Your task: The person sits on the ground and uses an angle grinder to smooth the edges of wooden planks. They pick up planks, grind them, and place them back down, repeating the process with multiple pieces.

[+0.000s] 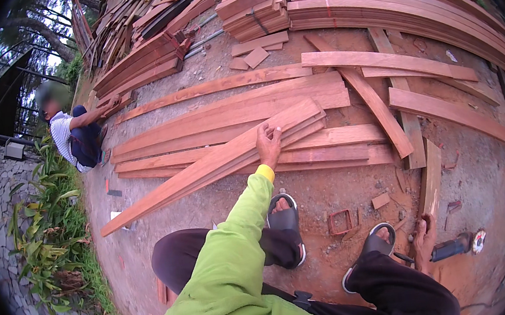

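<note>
My left hand [268,145], in a green sleeve with a yellow cuff, is closed over the near edge of a reddish-brown wooden board [222,160]. That board tops a few others stacked at a slant across longer boards [351,154] on the ground. Down at the right, my right hand [422,241] has curled fingers beside the near end of a narrow plank [431,179]. An angle grinder [453,248] with a pale disc lies against that hand's right side. What the right hand's fingers hold, if anything, is hidden.
Tall board stacks [384,5] stand at the back, with a heap of loose wood [145,15] at far left. Crossing planks [376,107] lie at right. A small red frame [340,222] sits between my sandalled feet. Another person [74,130] squats at left beside plants [58,239].
</note>
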